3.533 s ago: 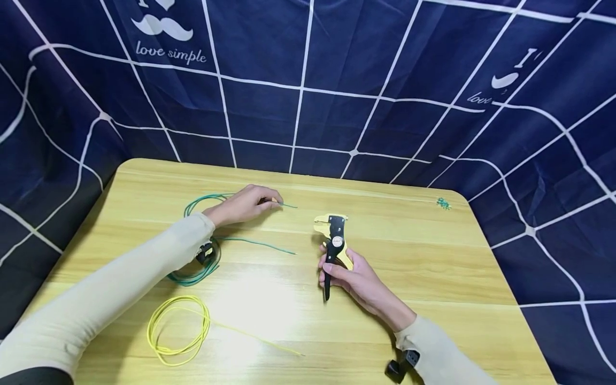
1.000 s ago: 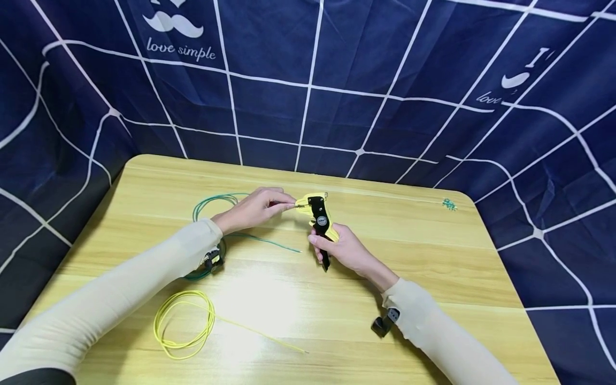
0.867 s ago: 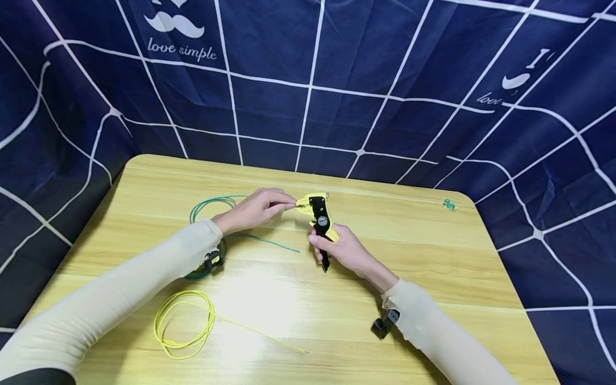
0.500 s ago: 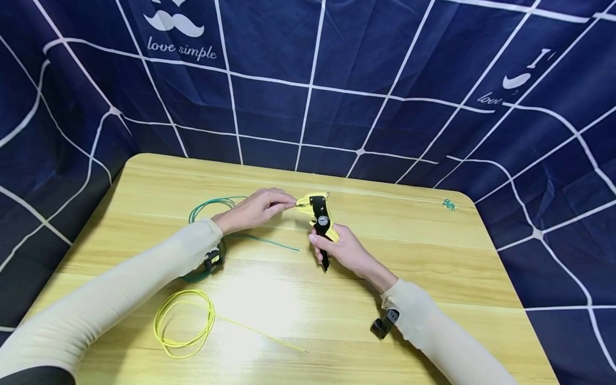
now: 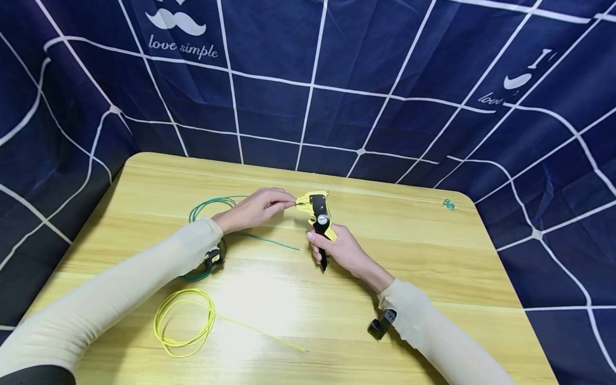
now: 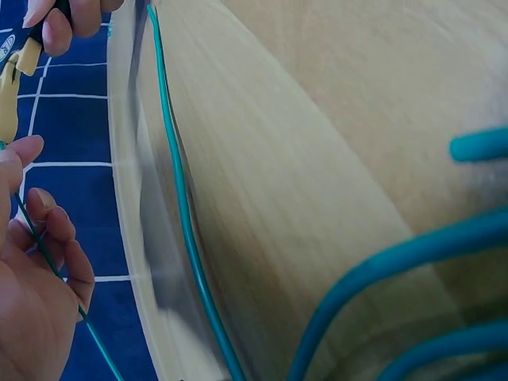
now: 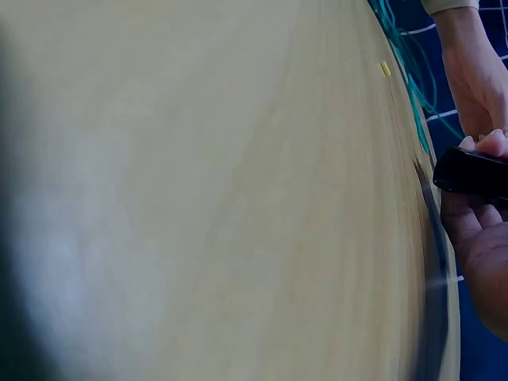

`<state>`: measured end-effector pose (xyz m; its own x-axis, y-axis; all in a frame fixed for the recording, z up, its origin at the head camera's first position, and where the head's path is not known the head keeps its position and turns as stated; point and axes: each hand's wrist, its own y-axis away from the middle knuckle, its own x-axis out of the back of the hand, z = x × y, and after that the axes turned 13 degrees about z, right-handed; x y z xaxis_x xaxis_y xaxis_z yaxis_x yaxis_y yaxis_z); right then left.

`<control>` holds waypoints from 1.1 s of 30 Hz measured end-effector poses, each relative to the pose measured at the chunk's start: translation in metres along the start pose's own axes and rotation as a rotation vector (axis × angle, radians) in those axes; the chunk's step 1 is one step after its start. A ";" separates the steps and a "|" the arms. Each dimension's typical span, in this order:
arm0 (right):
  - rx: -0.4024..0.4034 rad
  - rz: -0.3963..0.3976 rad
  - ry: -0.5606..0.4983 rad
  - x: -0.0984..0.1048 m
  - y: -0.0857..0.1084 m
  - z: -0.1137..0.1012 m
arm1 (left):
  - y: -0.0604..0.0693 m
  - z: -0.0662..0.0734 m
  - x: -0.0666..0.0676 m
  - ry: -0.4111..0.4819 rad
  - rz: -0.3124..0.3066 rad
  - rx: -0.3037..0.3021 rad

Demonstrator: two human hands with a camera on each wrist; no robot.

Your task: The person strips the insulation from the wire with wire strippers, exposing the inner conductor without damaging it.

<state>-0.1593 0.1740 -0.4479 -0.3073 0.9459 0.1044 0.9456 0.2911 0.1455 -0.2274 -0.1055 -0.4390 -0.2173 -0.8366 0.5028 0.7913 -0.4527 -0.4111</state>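
In the head view my left hand (image 5: 257, 207) pinches a green wire near its end, close to the jaws of a yellow and black wire stripper (image 5: 318, 208). My right hand (image 5: 344, 248) grips the stripper by its handles, holding it above the table. The wire tip is hidden at the jaws. The left wrist view shows the green wire (image 6: 97, 341) trailing back across the left palm. Part of its coil (image 5: 207, 201) lies behind and under the left forearm, and a loose wire end (image 5: 271, 242) reaches out to the right on the table.
A coil of yellow wire (image 5: 157, 321) rests on the front left of the wooden table (image 5: 433, 267), one end stretching right. Small green bits (image 5: 449, 204) are piled near the back right corner. A small yellow piece (image 7: 385, 68) shows in the right wrist view.
Since the earliest frame, my right hand has brought the stripper up and left to the wire end, and my left hand has moved slightly right. Over the last second both hands stay almost still.
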 end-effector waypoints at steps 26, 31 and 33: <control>-0.034 0.040 0.066 -0.009 0.002 0.005 | 0.001 0.002 -0.006 -0.024 -0.014 -0.062; 0.000 0.061 0.098 -0.012 0.002 0.006 | -0.001 0.003 -0.006 -0.027 -0.007 -0.084; 0.008 0.067 0.101 -0.012 0.002 0.006 | -0.001 0.004 -0.007 -0.031 -0.003 -0.092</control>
<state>-0.1530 0.1637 -0.4548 -0.2524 0.9441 0.2120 0.9650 0.2295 0.1270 -0.2244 -0.0982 -0.4391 -0.2011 -0.8257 0.5271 0.7346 -0.4830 -0.4765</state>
